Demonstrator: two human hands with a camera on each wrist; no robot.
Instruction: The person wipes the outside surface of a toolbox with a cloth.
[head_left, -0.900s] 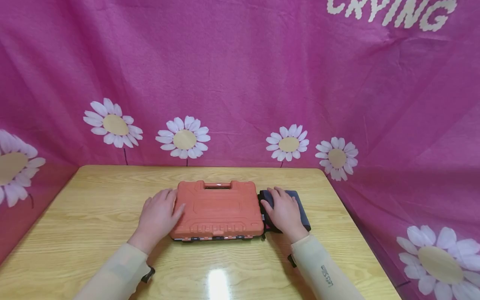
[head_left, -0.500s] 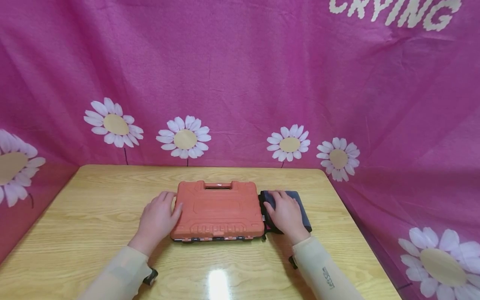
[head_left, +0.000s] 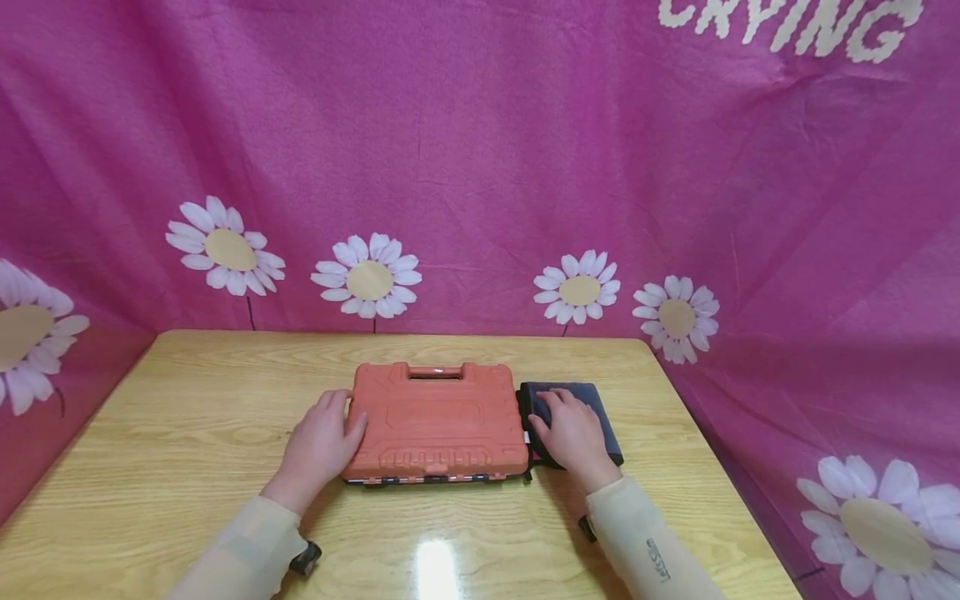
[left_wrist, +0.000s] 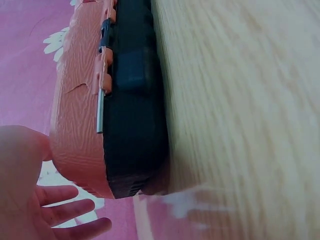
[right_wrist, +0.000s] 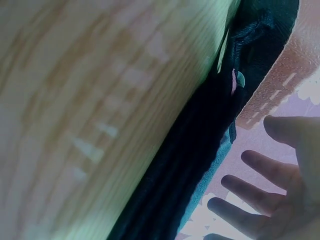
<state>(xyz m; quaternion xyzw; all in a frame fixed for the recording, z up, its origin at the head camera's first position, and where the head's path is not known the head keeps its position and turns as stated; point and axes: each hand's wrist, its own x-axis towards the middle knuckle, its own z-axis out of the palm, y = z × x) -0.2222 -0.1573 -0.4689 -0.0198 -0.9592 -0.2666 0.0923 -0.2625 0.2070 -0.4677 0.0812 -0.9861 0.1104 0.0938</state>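
Note:
An orange hard plastic case (head_left: 435,417) with a black lower half lies flat on the table, its handle toward the back. At its left side is my left hand (head_left: 318,442), thumb against the lid edge; in the left wrist view the other fingers (left_wrist: 70,212) extend loosely, apart from the case. Just right of the case lies a dark blue fabric pouch (head_left: 606,421) with black edging. My right hand (head_left: 573,437) is over the pouch, and its spread fingers (right_wrist: 250,195) show above the fabric in the right wrist view.
Both things are on a light wooden table (head_left: 225,375). A pink cloth (head_left: 480,150) with printed daisies hangs behind and at the sides. A black strap end (head_left: 528,475) sticks out between case and pouch.
My left hand has shifted slightly toward the near side along the case. The right hand's fingertips have drawn back a little over the pouch. Case and pouch stay in place.

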